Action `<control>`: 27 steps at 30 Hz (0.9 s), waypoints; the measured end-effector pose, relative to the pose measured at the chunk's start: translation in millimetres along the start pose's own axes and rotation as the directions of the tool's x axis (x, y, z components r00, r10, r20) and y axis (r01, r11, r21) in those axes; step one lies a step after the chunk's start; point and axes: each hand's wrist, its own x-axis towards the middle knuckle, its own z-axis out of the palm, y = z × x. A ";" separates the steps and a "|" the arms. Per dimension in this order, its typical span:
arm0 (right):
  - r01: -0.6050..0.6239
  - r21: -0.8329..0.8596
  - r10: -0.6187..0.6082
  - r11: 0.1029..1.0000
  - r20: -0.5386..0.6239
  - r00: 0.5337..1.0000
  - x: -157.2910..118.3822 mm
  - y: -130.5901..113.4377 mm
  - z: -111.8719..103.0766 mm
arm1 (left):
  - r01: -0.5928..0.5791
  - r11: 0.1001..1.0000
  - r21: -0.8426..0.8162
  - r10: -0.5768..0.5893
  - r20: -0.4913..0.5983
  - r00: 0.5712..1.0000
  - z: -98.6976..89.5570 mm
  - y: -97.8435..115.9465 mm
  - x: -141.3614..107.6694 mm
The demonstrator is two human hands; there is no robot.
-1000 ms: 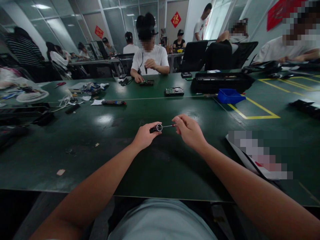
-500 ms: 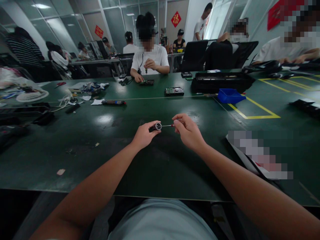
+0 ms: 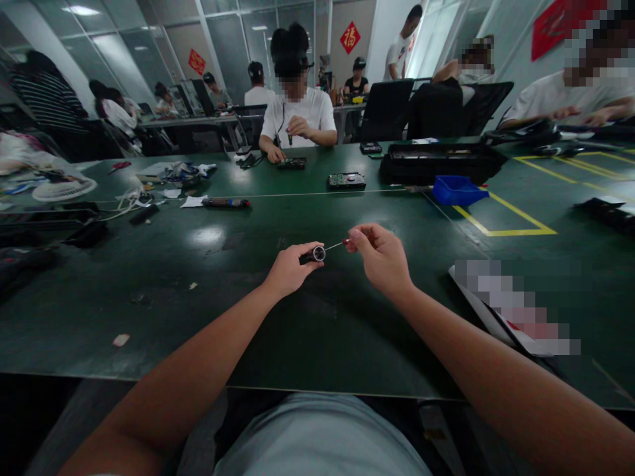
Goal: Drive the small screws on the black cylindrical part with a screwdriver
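My left hand (image 3: 289, 270) is closed around a dark cylindrical part (image 3: 319, 254), whose round, silver-rimmed end faces me. Pinched in my right hand (image 3: 380, 259) is a thin screwdriver (image 3: 336, 245) with a red handle mostly hidden by the fingers. Its metal shaft slants down to the left and its tip is at the round end of the part; whether it is inside cannot be made out. Both hands are above the green table (image 3: 297, 344), near the middle of the view.
A striped dark tool (image 3: 225, 203) lies ahead left, a circuit board (image 3: 346, 180) straight ahead. A blue tray (image 3: 457, 190) and black case (image 3: 441, 162) stand ahead right. A white packet (image 3: 516, 311) lies at right. Across the table, a person (image 3: 297, 122) works on another board.
My right hand has moved slightly right and up, tilting the screwdriver shaft. My left hand and the cylindrical part have shifted a little to the right.
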 end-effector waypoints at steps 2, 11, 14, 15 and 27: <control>-0.022 0.032 0.023 0.999 -0.013 1.000 1.3 2.2 0.4 | -0.002 1.000 0.003 0.002 -0.007 1.000 0.0 1.1 -0.6; -0.247 0.282 0.258 0.927 -0.005 0.966 10.4 14.3 1.0 | -0.053 0.998 -0.032 0.053 0.006 0.999 -1.8 2.9 -1.4; -0.361 0.362 0.343 0.860 0.115 0.932 14.1 14.3 -1.8 | -0.083 0.996 -0.027 0.084 0.019 0.996 0.0 4.3 -1.7; -0.357 0.365 0.342 0.860 0.105 0.934 14.5 14.4 -2.1 | -0.085 0.996 -0.017 0.085 0.028 0.996 0.6 5.1 -1.8; -0.025 -0.025 0.023 0.999 -0.094 0.995 5.6 5.0 -4.5 | -0.046 0.998 0.048 0.045 0.020 0.999 -4.0 12.1 -2.6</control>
